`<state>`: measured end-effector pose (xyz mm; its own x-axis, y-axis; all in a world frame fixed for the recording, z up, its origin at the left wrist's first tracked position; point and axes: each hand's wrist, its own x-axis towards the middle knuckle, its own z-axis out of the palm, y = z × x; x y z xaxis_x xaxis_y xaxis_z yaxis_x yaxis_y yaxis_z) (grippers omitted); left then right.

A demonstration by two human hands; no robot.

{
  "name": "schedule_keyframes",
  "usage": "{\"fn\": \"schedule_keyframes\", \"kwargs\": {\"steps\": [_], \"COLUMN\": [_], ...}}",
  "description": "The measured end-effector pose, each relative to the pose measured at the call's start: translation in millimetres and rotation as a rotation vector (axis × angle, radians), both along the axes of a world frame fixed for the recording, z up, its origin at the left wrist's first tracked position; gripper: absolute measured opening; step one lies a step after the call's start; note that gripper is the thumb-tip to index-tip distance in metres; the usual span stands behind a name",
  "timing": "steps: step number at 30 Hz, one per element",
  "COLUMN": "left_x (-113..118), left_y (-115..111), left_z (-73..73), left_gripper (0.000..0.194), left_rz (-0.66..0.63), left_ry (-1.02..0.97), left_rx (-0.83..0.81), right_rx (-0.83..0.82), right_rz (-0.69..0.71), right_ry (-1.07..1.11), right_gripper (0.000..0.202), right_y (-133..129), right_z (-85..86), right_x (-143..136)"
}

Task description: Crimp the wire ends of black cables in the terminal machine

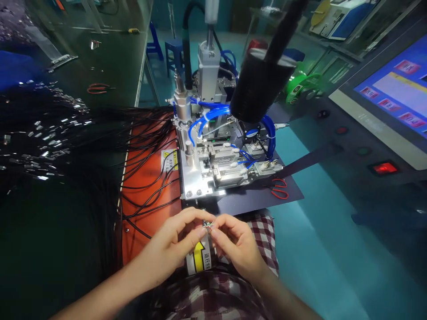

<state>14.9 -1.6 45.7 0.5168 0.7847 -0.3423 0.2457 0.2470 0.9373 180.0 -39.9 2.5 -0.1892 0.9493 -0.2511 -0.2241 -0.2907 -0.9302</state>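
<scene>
Thin coloured wire ends [208, 225], with green, white and red showing, are pinched between my two hands near my lap. My left hand [178, 233] is closed, with its thumb and forefinger on the wires from the left side. From the right, my right hand [237, 242] grips them the same way, its fingertips almost touching the left ones. How the wires run on behind the fingers is hidden. Just below the hands is a white label [207, 260] with a yellow arrow. A metal machine fixture [227, 164] with blue air tubes stands beyond my hands.
Black cables [150, 178] cross an orange surface [136, 240] on the left, near a heap of shiny-tipped leads [43, 142]. Red-handled scissors [279, 189] lie by the fixture; red-handled pliers [100, 88] lie farther left. A black lamp-like cylinder [256, 89] hangs above. A control screen [393, 84] stands right.
</scene>
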Motion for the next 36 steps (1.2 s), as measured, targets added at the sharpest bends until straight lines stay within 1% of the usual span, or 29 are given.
{"fn": "schedule_keyframes", "kwargs": {"steps": [3, 6, 10, 13, 16, 18, 19, 21, 22, 23, 24, 25, 26, 27, 29, 31, 33, 36], "left_x": [-1.3, -2.1, -4.1, -6.5, -7.5, -6.6, -5.6, -3.3, -2.0, -0.9, 0.2, 1.0, 1.6, 1.9, 1.8, 1.3, 1.0, 1.8], "left_y": [8.5, 11.5, 12.6, 15.2, 15.1, 9.9, 5.7, -3.9, -8.1, -11.2, -12.5, -12.1, -10.0, -6.7, 0.9, 6.1, 7.1, 3.5], "left_z": [2.7, 0.9, -2.1, -4.7, -8.4, -11.3, -12.8, -16.0, -17.3, -18.1, -18.1, -17.2, -15.4, -12.7, -6.2, -0.6, 1.8, -0.5], "left_gripper": [0.019, 0.018, 0.02, 0.016, 0.01, 0.009, 0.009, 0.006, 0.007, 0.01, 0.011, 0.011, 0.01, 0.009, 0.015, 0.019, 0.017, 0.014], "left_rz": [-0.02, -0.035, -0.053, -0.061, -0.039, 0.017, 0.064, 0.145, 0.173, 0.189, 0.197, 0.195, 0.185, 0.17, 0.108, 0.077, 0.106, 0.191], "left_ry": [-0.15, -0.21, -0.314, -0.387, -0.387, -0.311, -0.246, -0.098, -0.035, 0.018, 0.057, 0.073, 0.066, 0.047, -0.012, -0.038, -0.028, -0.041], "left_rx": [-0.228, -0.359, -0.508, -0.598, -0.62, -0.535, -0.431, -0.088, 0.11, 0.273, 0.36, 0.351, 0.256, 0.116, -0.163, -0.338, -0.419, -0.41], "right_rx": [-0.005, 0.004, 0.019, 0.015, 0.052, 0.098, 0.101, 0.047, 0.003, -0.036, -0.059, -0.064, -0.055, -0.041, -0.009, 0.025, 0.072, 0.148], "right_rz": [0.047, 0.067, 0.089, 0.104, 0.106, 0.079, 0.053, 0.006, -0.01, -0.021, -0.026, -0.027, -0.027, -0.029, -0.027, -0.031, -0.038, -0.054], "right_ry": [-0.013, -0.026, -0.014, -0.007, -0.058, -0.146, -0.189, -0.215, -0.193, -0.158, -0.122, -0.097, -0.089, -0.095, -0.119, -0.144, -0.187, -0.259], "right_gripper": [0.014, 0.013, 0.011, 0.011, 0.013, 0.013, 0.014, 0.015, 0.016, 0.017, 0.017, 0.017, 0.017, 0.017, 0.017, 0.016, 0.014, 0.013], "right_y": [1.6, 2.0, 3.4, 4.0, 2.5, 0.8, -0.1, -1.2, -1.4, -1.4, -1.2, -1.1, -0.9, -0.7, -0.6, -0.5, -0.8, -2.9], "right_z": [0.0, -0.7, -1.8, -1.0, 2.8, 5.8, 6.8, 6.6, 5.5, 3.7, 1.7, -0.3, -2.0, -3.2, -4.0, -3.3, -2.2, -2.4], "right_x": [3.0, 3.6, 2.6, 2.5, 2.5, 1.2, 0.0, -3.3, -4.9, -6.3, -7.3, -7.8, -7.8, -7.6, -6.4, -5.2, -4.5, -6.3]}}
